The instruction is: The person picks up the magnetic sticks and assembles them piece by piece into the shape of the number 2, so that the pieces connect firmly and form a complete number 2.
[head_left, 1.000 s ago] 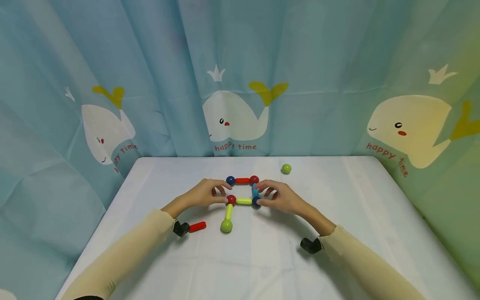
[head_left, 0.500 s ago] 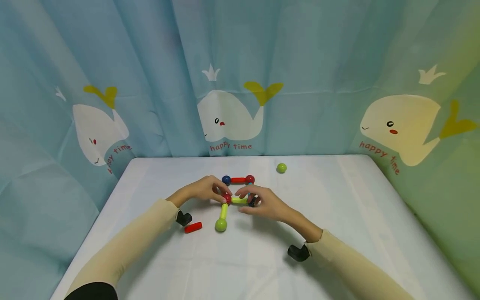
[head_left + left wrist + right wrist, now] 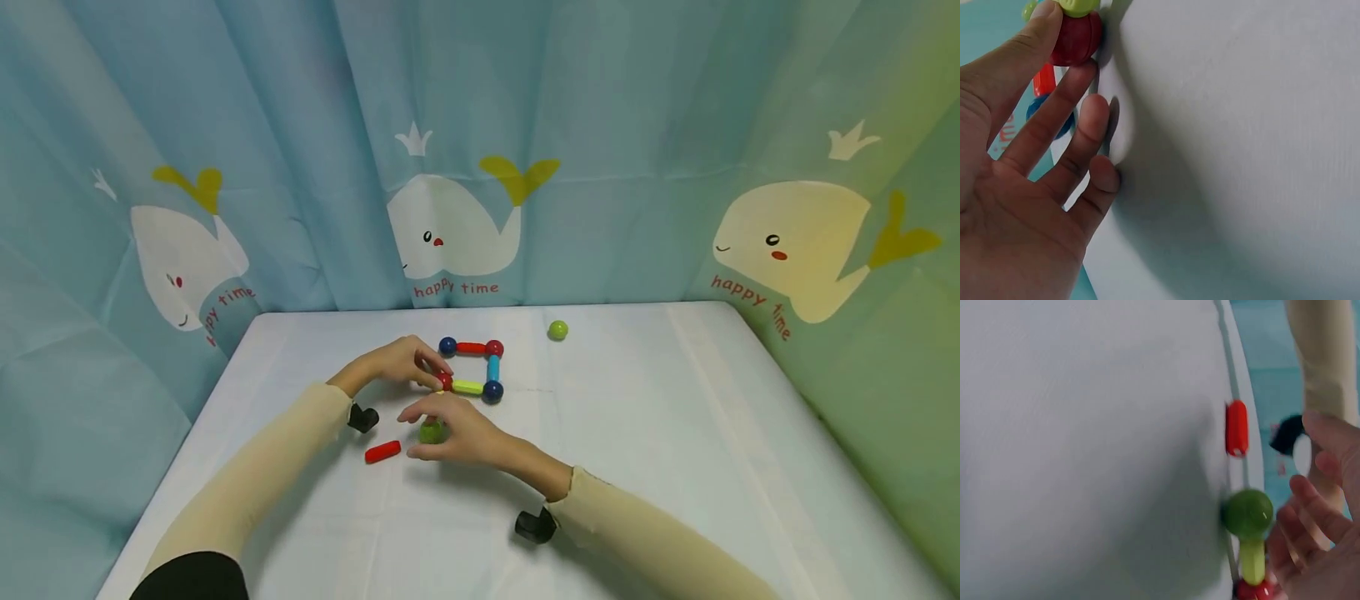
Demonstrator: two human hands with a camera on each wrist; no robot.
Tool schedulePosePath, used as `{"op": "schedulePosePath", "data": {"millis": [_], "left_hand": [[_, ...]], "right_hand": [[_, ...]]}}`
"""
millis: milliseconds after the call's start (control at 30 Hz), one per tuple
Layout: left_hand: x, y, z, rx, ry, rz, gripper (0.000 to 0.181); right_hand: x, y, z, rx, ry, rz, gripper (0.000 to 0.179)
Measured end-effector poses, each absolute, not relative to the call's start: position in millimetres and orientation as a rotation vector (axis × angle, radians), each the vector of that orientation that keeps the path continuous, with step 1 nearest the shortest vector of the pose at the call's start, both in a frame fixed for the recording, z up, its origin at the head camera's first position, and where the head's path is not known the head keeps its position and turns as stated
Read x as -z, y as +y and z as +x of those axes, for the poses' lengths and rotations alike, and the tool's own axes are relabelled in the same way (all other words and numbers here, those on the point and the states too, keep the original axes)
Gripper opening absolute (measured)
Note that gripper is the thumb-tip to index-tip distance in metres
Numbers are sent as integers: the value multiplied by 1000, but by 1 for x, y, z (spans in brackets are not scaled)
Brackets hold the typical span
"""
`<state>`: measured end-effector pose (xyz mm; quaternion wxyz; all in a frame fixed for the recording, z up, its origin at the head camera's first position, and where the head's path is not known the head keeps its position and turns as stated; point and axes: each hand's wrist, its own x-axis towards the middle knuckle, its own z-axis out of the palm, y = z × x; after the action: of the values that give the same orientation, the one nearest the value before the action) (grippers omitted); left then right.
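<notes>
My left hand [image 3: 396, 362] pinches a red ball [image 3: 1077, 39] between thumb and index finger, its other fingers loosely bent. From that ball a yellow-green rod [image 3: 468, 387] runs to a dark blue ball [image 3: 492, 392]. A light blue rod [image 3: 492, 369], a second red ball [image 3: 494, 348], a red rod [image 3: 471, 348] and another blue ball [image 3: 447, 346] continue the frame. A second yellow-green rod [image 3: 1252, 561] joins the pinched ball to a green ball [image 3: 1247, 514]. Around that green ball my right hand [image 3: 461, 429] hovers, thumb and fingers spread apart.
A loose red rod [image 3: 382, 452] lies left of the right fingertips. Farther back on the white table [image 3: 637, 417] sits a loose green ball [image 3: 557, 330]. A blue curtain [image 3: 622, 125] with whale prints hangs behind the table.
My right hand has moved left and nearer from the dark blue ball to the green ball. My left hand has taken hold of the red ball. The head view has shifted slightly.
</notes>
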<state>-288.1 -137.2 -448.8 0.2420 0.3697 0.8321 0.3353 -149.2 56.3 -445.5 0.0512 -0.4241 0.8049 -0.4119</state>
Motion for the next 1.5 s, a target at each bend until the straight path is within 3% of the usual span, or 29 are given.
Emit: {"op": "schedulePosePath", "data": {"millis": [467, 700, 1067, 1500], "left_hand": [[450, -144, -293, -938, 2277, 926, 28], [449, -142, -292, -954, 2280, 926, 29], [450, -143, -291, -939, 2294, 931, 30], [452, -145, -289, -970, 2280, 931, 29]], "right_hand": [[469, 18, -154, 753, 2800, -1270, 33], [468, 13, -149, 641, 2857, -1291, 20], [464, 13, -148, 677, 2833, -1236, 15], [443, 45, -153, 1059, 2675, -1160, 16]]}}
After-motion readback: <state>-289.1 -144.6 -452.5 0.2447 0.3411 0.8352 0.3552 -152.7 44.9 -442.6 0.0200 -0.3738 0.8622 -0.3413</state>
